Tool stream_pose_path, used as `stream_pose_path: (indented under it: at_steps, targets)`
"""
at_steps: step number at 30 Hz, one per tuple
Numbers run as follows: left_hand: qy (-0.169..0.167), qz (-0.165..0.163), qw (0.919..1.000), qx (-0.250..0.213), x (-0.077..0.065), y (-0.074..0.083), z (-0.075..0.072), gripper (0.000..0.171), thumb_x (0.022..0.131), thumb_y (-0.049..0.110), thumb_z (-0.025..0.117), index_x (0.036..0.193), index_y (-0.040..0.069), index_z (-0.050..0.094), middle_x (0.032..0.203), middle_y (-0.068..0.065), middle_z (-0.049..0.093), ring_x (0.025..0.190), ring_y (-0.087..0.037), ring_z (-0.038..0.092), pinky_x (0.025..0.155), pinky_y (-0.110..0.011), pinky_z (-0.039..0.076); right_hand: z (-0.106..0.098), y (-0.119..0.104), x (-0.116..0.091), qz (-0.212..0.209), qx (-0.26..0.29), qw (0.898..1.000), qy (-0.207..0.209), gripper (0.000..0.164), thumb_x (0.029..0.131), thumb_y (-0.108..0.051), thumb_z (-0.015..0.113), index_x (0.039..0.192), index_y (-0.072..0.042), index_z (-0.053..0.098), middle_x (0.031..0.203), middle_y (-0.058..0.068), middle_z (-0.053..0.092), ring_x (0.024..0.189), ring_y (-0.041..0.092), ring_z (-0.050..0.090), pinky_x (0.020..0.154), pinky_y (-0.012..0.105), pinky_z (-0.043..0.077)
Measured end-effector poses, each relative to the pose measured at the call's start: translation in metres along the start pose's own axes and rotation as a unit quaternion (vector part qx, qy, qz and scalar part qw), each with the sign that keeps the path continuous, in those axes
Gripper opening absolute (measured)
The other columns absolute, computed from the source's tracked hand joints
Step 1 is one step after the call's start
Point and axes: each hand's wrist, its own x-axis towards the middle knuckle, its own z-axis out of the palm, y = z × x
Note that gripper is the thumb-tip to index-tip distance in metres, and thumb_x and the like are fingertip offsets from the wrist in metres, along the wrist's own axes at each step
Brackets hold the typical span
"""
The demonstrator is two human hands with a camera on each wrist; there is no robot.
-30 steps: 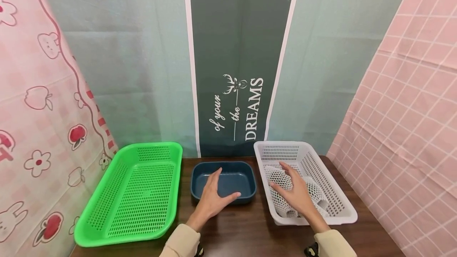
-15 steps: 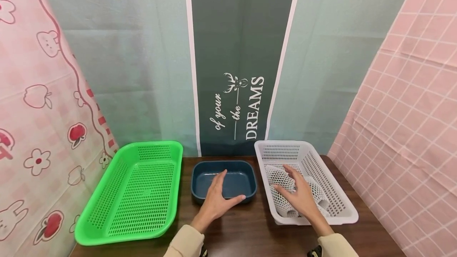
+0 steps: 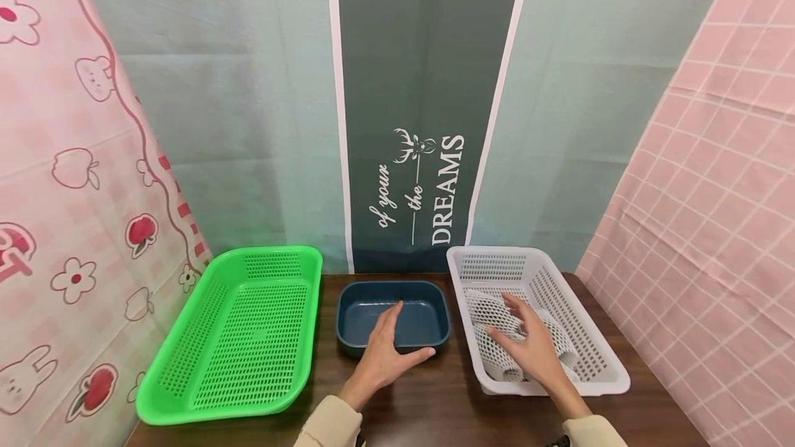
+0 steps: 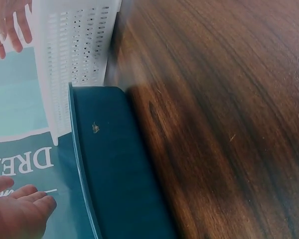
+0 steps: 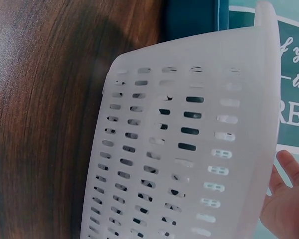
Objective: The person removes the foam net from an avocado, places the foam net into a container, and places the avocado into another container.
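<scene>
My left hand (image 3: 383,362) hovers at the near rim of a dark blue tray (image 3: 394,350), thumb spread from the fingers and nothing between them. To the right, my right hand (image 3: 533,349) hangs over a white perforated basket (image 3: 599,388), its fingers apart and holding nothing. Inside that basket lie several white mesh-covered things (image 3: 491,310), partly hidden behind the hand and forearm. The left wrist view has the blue tray's outer wall (image 4: 117,164) close by. In the right wrist view the white basket's slotted wall (image 5: 179,144) fills the middle.
A large green perforated basket (image 3: 310,336) stands on the left of the dark wooden table (image 3: 435,405). Behind it all hangs a green cloth (image 3: 428,54) with printed words. Pink patterned cloths (image 3: 689,240) close off both sides.
Both hands have shifted slightly to the right and toward the person, still spread. The head view has turned a little, and the containers keep their places on the table.
</scene>
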Motion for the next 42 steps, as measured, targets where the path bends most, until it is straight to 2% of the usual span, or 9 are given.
stream_pose_path:
  at_steps: [8, 17, 23, 27, 37, 42]
  targets:
    - [-0.008, -0.019, 0.9997, -0.014, 0.001, 0.007, 0.004, 0.099, 0.063, 0.071, 0.058, 0.141, 0.022, 0.023, 0.139, -0.006, 0.029, 0.122, -0.027, 0.031, 0.092, -0.049, 0.033, -0.004, 0.004, -0.003, -0.001, 0.001, 1.0, 0.002, 0.067, 0.072, -0.032, 0.074, 0.13, -0.024, 0.042, 0.124, 0.004, 0.048, 0.107, 0.025, 0.048, 0.078, 0.046, 0.042]
    - [0.0, -0.009, 0.9995, -0.03, 0.001, 0.011, 0.014, 0.098, 0.063, 0.07, 0.06, 0.14, 0.021, 0.025, 0.138, -0.004, 0.03, 0.122, -0.023, 0.032, 0.093, -0.046, 0.033, -0.007, 0.01, -0.007, 0.0, 0.006, 1.0, 0.0, 0.065, 0.072, -0.03, 0.074, 0.128, -0.014, 0.045, 0.123, 0.007, 0.049, 0.105, 0.031, 0.049, 0.077, 0.05, 0.043]
    - [-0.008, -0.019, 0.9987, -0.046, -0.003, 0.011, 0.019, 0.096, 0.062, 0.069, 0.061, 0.139, 0.02, 0.029, 0.139, -0.005, 0.028, 0.122, -0.026, 0.032, 0.092, -0.049, 0.033, -0.01, 0.016, -0.01, 0.019, -0.001, 1.0, -0.008, 0.065, 0.074, -0.032, 0.072, 0.13, -0.017, 0.042, 0.125, 0.008, 0.047, 0.106, 0.03, 0.048, 0.078, 0.052, 0.041]
    - [-0.014, -0.026, 0.9982, -0.051, -0.004, 0.013, 0.021, 0.095, 0.063, 0.069, 0.061, 0.138, 0.02, 0.03, 0.139, -0.005, 0.028, 0.122, -0.027, 0.032, 0.092, -0.049, 0.033, -0.013, 0.017, -0.009, 0.022, -0.002, 1.0, -0.004, 0.066, 0.074, -0.032, 0.072, 0.13, -0.015, 0.042, 0.125, 0.01, 0.047, 0.105, 0.033, 0.048, 0.077, 0.053, 0.041]
    - [-0.017, -0.008, 0.9976, -0.066, -0.006, 0.022, 0.031, 0.097, 0.062, 0.068, 0.062, 0.14, 0.02, 0.026, 0.139, -0.004, 0.029, 0.122, -0.024, 0.032, 0.093, -0.048, 0.032, -0.02, 0.019, -0.011, 0.028, -0.008, 1.0, -0.009, 0.064, 0.073, -0.034, 0.072, 0.128, -0.016, 0.044, 0.122, 0.009, 0.049, 0.104, 0.034, 0.05, 0.077, 0.052, 0.043]
    - [-0.028, -0.01, 0.9966, -0.077, -0.01, 0.026, 0.039, 0.097, 0.063, 0.066, 0.063, 0.141, 0.026, 0.021, 0.14, -0.001, 0.026, 0.123, -0.022, 0.03, 0.092, -0.047, 0.033, -0.022, 0.021, -0.013, 0.036, -0.008, 0.999, -0.02, 0.062, 0.074, -0.032, 0.072, 0.127, -0.016, 0.044, 0.12, 0.013, 0.05, 0.103, 0.033, 0.05, 0.077, 0.053, 0.042]
